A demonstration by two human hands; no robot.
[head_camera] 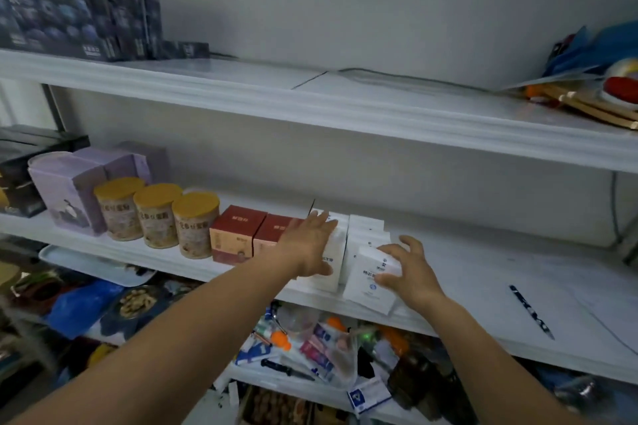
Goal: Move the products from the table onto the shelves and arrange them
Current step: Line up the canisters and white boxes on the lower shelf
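White card boxes (333, 252) on middle shelf (483, 272), right of 2 red boxes (238, 235). Left hand (307, 245) flat, fingers spread, pressing box side. Right hand (411, 272) half-curled, gripping front box (371, 278). Likely light, stiff, crushable; hold by side faces.

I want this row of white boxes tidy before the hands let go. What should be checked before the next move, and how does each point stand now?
1. Left hand steadying the tall white box: ok, palm flat on its side and top.
2. Right hand gripping the front white packet: ok, fingers wrapped on its right edge.
3. Front white packet upright and in line with the white packets behind: not ok, it tilts and sits near the shelf edge.
4. Free shelf to the right: ok, only a dark pen lies further along.
5. Red boxes undisturbed: ok, standing beside the tall white box.
6. More products left on the table: cannot tell, table not in view.
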